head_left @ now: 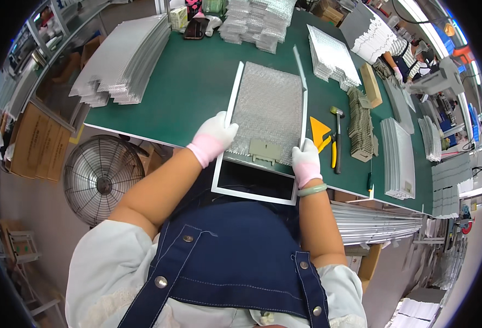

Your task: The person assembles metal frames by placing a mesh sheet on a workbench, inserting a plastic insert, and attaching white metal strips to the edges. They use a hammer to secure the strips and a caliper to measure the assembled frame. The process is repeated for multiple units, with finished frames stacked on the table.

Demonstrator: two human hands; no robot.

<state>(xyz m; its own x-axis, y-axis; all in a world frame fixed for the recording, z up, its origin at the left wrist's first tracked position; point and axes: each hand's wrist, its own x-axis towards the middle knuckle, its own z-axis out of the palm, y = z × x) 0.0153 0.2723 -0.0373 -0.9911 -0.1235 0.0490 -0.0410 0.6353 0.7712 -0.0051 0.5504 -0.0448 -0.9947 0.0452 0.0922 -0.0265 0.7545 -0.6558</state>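
Observation:
A silver metal frame (254,195) juts over the table's near edge toward my apron. Within its side rails lies a grey mesh filter panel (268,101), stopping short of the frame's near bar and leaving a dark gap. A grey-green latch plate (264,151) sits on the panel's near end. Gloved in white and pink, my left hand (213,138) is closed around the left rail. My right hand (306,159), gloved alike, grips the right rail beside the panel's near corner. At the far right corner a narrow metal strip (300,68) sticks out at an angle.
Right of the frame on the green table (192,71) lie an orange triangular scraper (319,131), a hammer (338,136), yellow-handled pliers (334,154) and stacked latch plates (361,128). Mesh panels (123,54) are piled at left. A fan (104,186) stands below; a co-worker (407,57) is far right.

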